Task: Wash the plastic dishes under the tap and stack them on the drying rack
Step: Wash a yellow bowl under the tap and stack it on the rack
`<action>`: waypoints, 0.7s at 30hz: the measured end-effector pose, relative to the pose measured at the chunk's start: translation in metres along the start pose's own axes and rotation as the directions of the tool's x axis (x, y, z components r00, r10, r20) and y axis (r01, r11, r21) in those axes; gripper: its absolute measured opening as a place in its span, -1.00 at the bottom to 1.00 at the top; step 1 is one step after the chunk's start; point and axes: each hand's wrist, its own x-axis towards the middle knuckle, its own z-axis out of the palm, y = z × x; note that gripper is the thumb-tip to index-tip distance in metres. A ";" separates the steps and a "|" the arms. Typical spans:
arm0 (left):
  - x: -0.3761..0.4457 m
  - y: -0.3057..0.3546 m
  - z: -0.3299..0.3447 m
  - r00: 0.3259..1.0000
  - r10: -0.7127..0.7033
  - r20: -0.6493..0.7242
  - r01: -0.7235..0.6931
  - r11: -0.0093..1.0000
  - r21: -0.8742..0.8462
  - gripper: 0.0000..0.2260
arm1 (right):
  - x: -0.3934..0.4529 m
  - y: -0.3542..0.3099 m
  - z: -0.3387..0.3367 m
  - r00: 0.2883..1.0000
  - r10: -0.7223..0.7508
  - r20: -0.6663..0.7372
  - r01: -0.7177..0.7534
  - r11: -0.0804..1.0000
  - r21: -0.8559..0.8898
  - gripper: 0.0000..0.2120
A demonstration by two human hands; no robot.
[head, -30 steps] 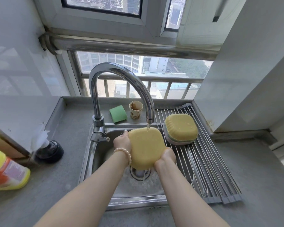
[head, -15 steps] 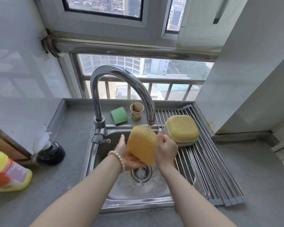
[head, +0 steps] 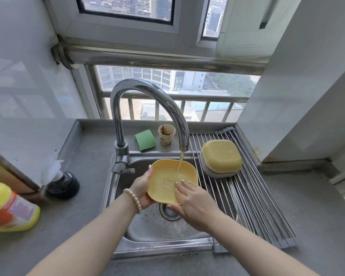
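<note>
- Over the steel sink (head: 147, 234), nearest the camera: two bare forearms reach in; a bead bracelet (head: 133, 200) sits on the left wrist.
- Left hand (head: 140, 188): grip curled round the left rim of a yellow plastic dish (head: 163, 176), thumb on the rim's edge, holding it hollow side up above the drain (head: 168, 213).
- Right hand (head: 193, 202): grip spread, straight fingers (head: 184, 185) pressed flat inside the dish at its near right corner.
- Tap (head: 147, 108): water runs from the spout into the dish's right half.
- Drying rack (head: 253, 202): roll-up steel rods over the sink's right side; a stack of upturned dishes (head: 220, 157), yellow on top, rests on its far part.
- Table (head: 84, 162), left: a yellow and orange bottle (head: 8, 208) at the picture's edge, a dark round object (head: 63, 184) beyond it.
- Behind the sink: a green sponge (head: 144, 140) and a stained paper cup (head: 166, 134), just beside each other.
</note>
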 end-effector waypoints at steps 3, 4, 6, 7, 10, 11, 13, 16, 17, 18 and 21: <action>0.009 -0.019 0.008 0.990 0.140 -0.032 -0.140 0.990 -0.007 -0.41 | 0.018 -0.003 -0.011 0.931 0.253 0.262 -0.280 0.957 0.071 0.07; 0.009 -0.023 0.013 0.986 0.163 -0.042 -0.163 0.987 0.001 -0.44 | 0.026 -0.002 -0.011 0.899 0.323 0.296 -0.370 0.921 0.120 0.06; 0.010 -0.026 0.019 0.980 0.197 -0.026 -0.197 0.980 -0.013 -0.45 | 0.040 -0.001 -0.009 0.865 0.385 0.321 -0.465 0.856 0.227 0.02; 0.010 -0.025 0.021 0.977 0.214 -0.015 -0.214 0.976 -0.024 -0.44 | 0.047 -0.004 -0.008 0.879 0.363 0.311 -0.445 0.857 0.260 -0.03; 0.006 -0.020 0.026 0.971 0.237 0.034 -0.233 0.969 -0.086 -0.49 | 0.059 -0.019 -0.010 0.951 0.196 0.238 -0.273 0.893 0.356 -0.24; 0.005 -0.020 0.027 0.970 0.239 0.042 -0.235 0.967 -0.096 -0.51 | 0.061 -0.022 -0.011 0.962 0.158 0.221 -0.236 0.891 0.388 -0.25; 0.002 -0.018 0.028 0.971 0.240 0.000 -0.239 0.965 -0.110 -0.53 | 0.063 -0.026 -0.011 0.970 0.100 0.223 -0.192 0.873 0.447 -0.25; -0.002 -0.009 0.024 0.957 0.285 -0.049 -0.286 0.958 -0.017 -0.35 | 0.061 -0.032 -0.014 0.972 0.035 0.231 -0.164 0.804 0.571 -0.29; 0.002 -0.007 0.018 0.944 0.321 -0.071 -0.320 0.947 0.032 -0.27 | 0.060 -0.035 -0.013 0.974 0.019 0.225 -0.153 0.789 0.595 -0.29; 0.008 -0.005 0.012 0.927 0.358 -0.113 -0.351 0.933 0.075 -0.23 | 0.058 -0.037 -0.013 0.975 0.010 0.222 -0.146 0.781 0.607 -0.29; 0.011 0.003 0.007 0.873 0.444 -0.203 -0.399 0.888 0.227 -0.28 | 0.048 -0.038 -0.011 0.979 -0.038 0.201 -0.098 0.776 0.624 -0.35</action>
